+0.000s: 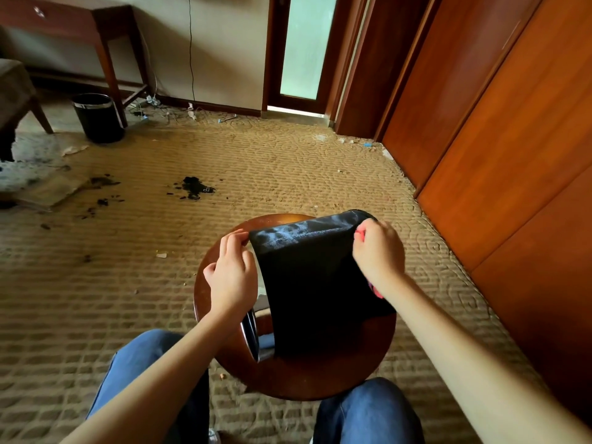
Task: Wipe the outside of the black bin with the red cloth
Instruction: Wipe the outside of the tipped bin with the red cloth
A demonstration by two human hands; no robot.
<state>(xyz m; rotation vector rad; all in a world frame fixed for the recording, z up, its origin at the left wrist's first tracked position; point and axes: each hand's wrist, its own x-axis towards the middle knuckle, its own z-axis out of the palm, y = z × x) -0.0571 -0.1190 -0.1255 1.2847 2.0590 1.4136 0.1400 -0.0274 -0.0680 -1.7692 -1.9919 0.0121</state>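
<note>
Black round bin (320,283) tilted on brown wooden tabletop (320,376), left hand (232,277) pinching its far edge, right hand (378,248) clutching red cloth (360,233) against it; likely mid-wipe, next sweep down its side.

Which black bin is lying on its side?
The bin on the round stool, held between the left hand and right hand. The other bin stands upright by the desk.

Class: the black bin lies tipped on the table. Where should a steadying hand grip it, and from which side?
By its far base edge, from the left. The bin lies with its base pointing away, so that edge is a free lip; the right side is taken by the right hand with the red cloth.
</note>
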